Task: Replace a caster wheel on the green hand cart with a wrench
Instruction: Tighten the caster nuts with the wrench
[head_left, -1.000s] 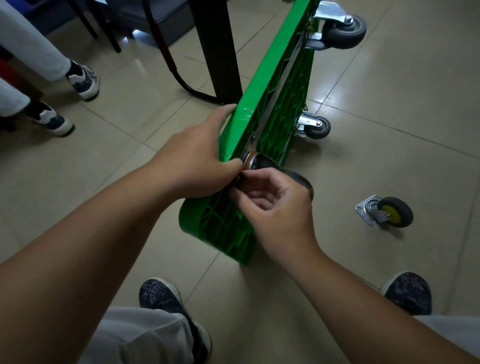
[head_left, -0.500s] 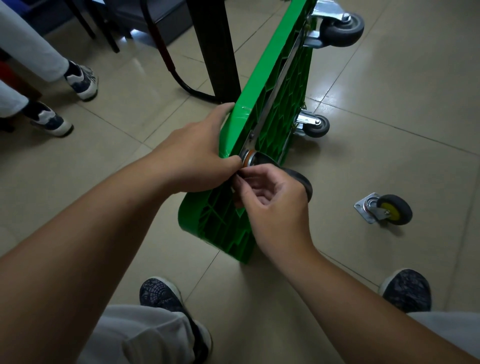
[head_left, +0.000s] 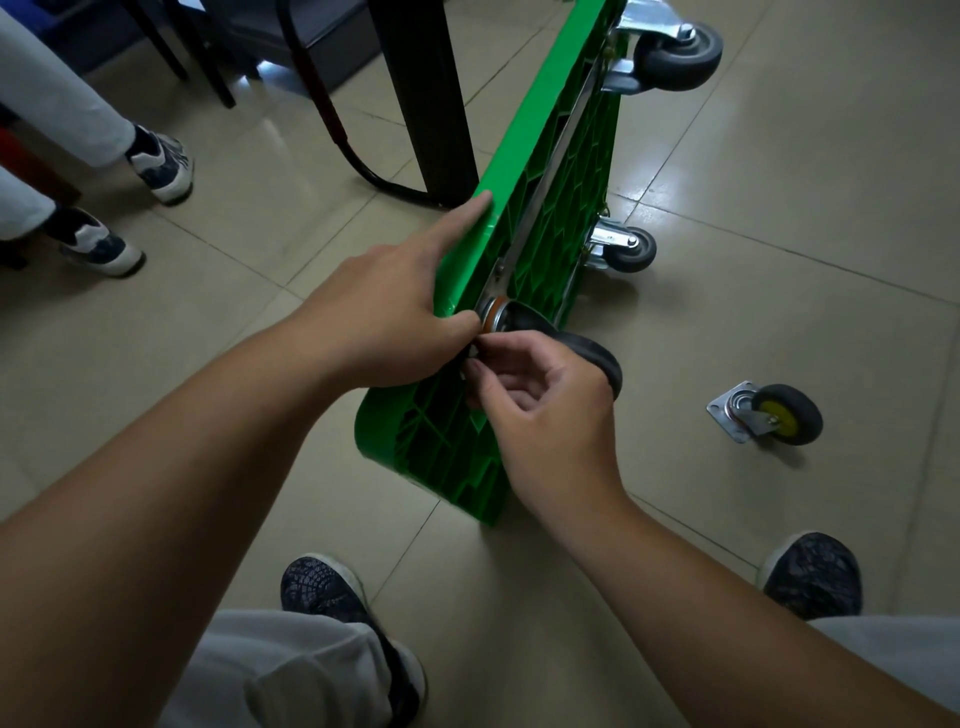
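Observation:
The green hand cart (head_left: 540, 171) stands on its side on the tiled floor, ribbed underside facing right. My left hand (head_left: 384, 317) grips its upper edge, index finger stretched along the rim. My right hand (head_left: 535, 405) pinches a small fastener (head_left: 472, 354) at the mount of a black caster (head_left: 597, 358) with an orange-ringed swivel (head_left: 496, 312). A long silver wrench (head_left: 550, 161) lies along the underside, its head near that swivel. A loose caster with a yellow hub (head_left: 769, 415) lies on the floor to the right.
Two grey casters (head_left: 675, 52) (head_left: 628, 249) stay mounted on the cart's far side. A black post (head_left: 426, 98) and a curved black tube stand just behind the cart. Another person's legs and shoes (head_left: 161, 161) are at the left. My own shoes (head_left: 332, 592) are below.
My right hand's fingers have shifted slightly at the caster mount. My left hand stays on the cart's edge, and the cart has not moved.

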